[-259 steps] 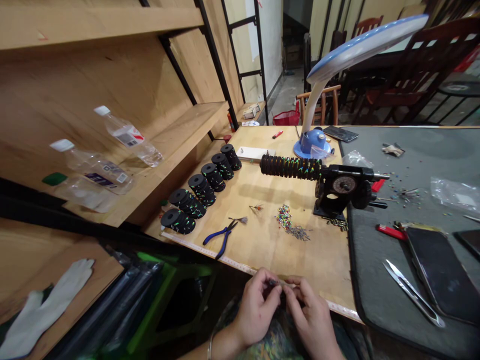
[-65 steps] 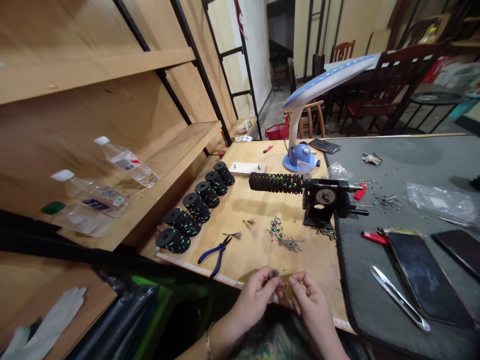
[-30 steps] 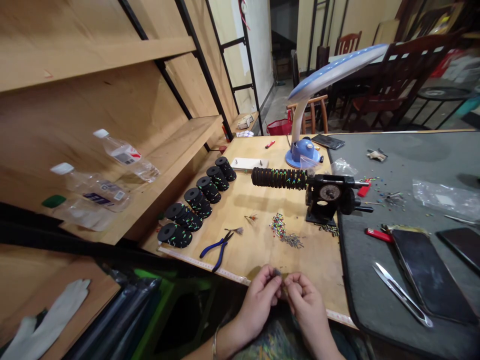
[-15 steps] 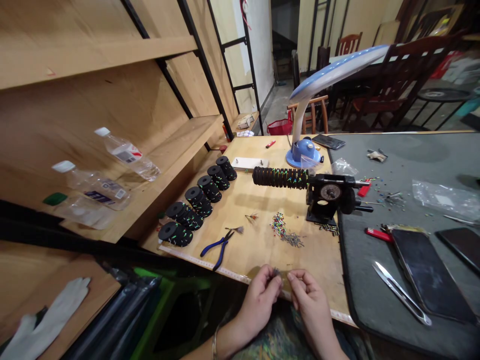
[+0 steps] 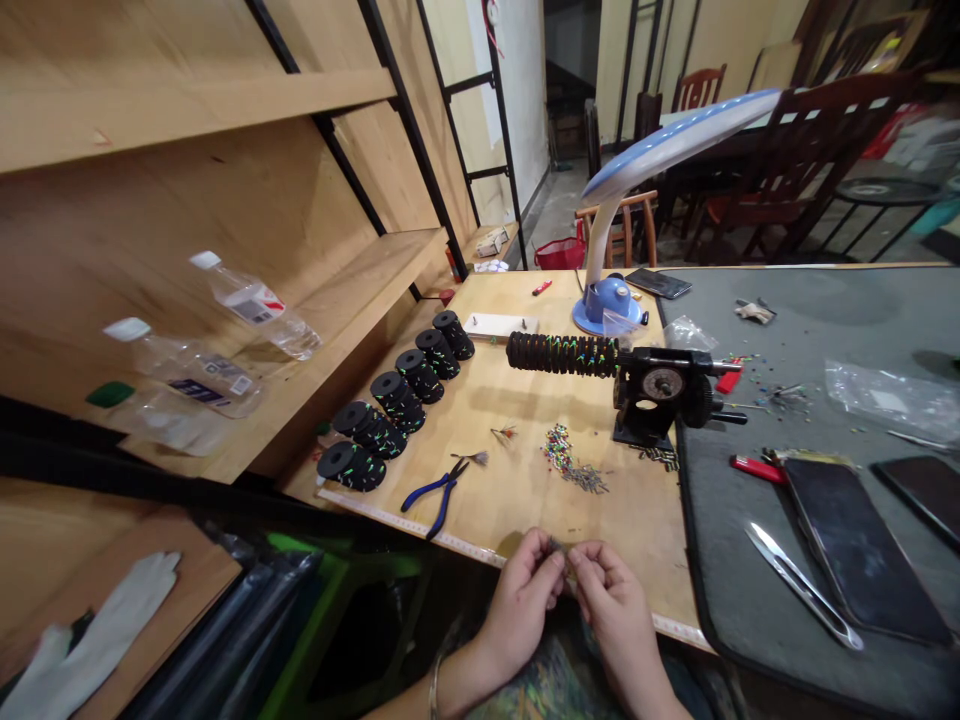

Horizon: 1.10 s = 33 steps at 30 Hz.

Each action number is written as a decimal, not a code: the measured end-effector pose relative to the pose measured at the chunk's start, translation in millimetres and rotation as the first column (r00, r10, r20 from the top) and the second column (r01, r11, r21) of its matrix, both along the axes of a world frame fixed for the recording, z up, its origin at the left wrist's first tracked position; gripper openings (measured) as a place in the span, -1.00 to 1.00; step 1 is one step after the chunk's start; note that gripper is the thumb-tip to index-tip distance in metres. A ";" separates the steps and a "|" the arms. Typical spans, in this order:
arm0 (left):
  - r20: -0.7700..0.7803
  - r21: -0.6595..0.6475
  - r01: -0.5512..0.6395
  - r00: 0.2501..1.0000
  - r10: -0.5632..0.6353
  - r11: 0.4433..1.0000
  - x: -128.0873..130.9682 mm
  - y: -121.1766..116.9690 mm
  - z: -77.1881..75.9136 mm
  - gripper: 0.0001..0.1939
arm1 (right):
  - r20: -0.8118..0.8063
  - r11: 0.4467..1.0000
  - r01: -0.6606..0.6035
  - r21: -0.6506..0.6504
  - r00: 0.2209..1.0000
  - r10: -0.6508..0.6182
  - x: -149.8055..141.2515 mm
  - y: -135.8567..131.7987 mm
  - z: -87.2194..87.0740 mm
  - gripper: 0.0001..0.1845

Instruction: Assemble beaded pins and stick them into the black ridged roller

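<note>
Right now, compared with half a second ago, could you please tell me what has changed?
The right hand has moved in toward the left hand, closing most of the gap between them. The left hand still pinches the small grey tuft. Nothing was visibly let go; the pliers, coloured beads and black spools stayed put.

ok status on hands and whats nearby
Left hand pinches small grey bristly bundle; right hand pinched beside it, contents hidden; pliers lying off to the left.
</note>
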<state>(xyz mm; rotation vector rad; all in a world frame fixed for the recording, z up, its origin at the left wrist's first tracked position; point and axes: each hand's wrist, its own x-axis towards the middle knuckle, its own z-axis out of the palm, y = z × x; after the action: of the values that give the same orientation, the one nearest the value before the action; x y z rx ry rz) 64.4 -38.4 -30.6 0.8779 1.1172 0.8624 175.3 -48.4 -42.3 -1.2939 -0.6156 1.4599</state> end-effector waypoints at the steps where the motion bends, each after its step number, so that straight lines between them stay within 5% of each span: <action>1: 0.006 -0.018 -0.009 1.000 0.009 1.000 0.4 0.1 -0.9 -0.61 | -0.004 1.000 -0.005 0.004 1.000 0.005 -0.5 -0.2 -0.5 -0.44; 13: 0.065 -0.058 -0.070 0.995 0.074 0.996 3.7 1.2 -8.0 -0.61 | -0.035 0.999 -0.038 -0.002 0.999 0.038 -0.6 -4.3 -9.8 -0.44; 23: -0.043 0.003 -0.007 0.999 0.007 1.000 2.0 1.0 0.5 -0.54 | -0.127 1.000 0.009 0.000 0.992 -0.009 -1.3 -4.5 -11.6 -0.49; 33: 0.197 -0.155 -0.132 0.967 0.161 0.979 5.3 0.7 -9.5 -0.56 | -0.183 1.000 -0.015 0.017 0.983 0.018 -2.7 -5.3 -21.1 -0.51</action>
<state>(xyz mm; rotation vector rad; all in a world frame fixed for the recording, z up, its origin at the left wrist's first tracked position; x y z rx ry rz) 69.6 -37.7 -40.1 0.5782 1.0533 0.9625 172.7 -53.7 -63.4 -1.1295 -0.5160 1.5638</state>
